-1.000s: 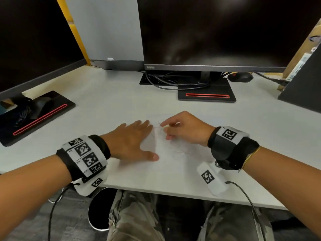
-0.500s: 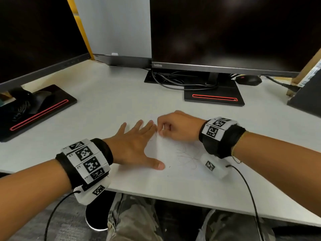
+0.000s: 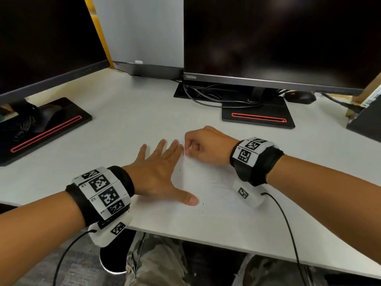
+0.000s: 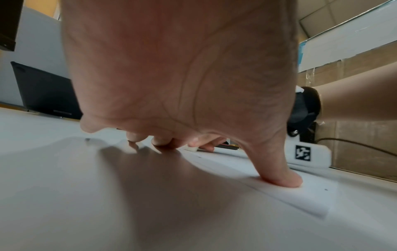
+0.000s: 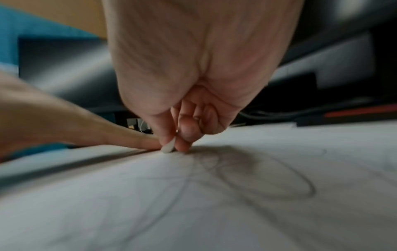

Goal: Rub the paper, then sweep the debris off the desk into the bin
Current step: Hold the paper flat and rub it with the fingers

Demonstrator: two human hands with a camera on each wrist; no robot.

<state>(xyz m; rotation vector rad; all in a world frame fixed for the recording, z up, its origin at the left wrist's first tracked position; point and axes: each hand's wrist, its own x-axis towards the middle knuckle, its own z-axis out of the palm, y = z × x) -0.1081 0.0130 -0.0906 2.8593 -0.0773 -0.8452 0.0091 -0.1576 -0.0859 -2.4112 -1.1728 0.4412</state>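
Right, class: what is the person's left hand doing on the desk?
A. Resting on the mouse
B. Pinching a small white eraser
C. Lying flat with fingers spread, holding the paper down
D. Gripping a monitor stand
C: the left hand lies flat, fingers spread, on the paper, while the right hand pinches the eraser.

Two dark monitors [image 3: 278, 38] stand on one white worktop [image 3: 127, 124]. One scribbled paper sheet [image 3: 210, 195], one white eraser [image 5: 168, 148], two hands [image 3: 156, 174], two computer mice [image 3: 301, 97], two red-striped monitor bases [image 3: 257, 118].

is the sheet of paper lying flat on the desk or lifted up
Flat. The paper lies spread on the desk, the left hand pressing it down with fingers splayed.
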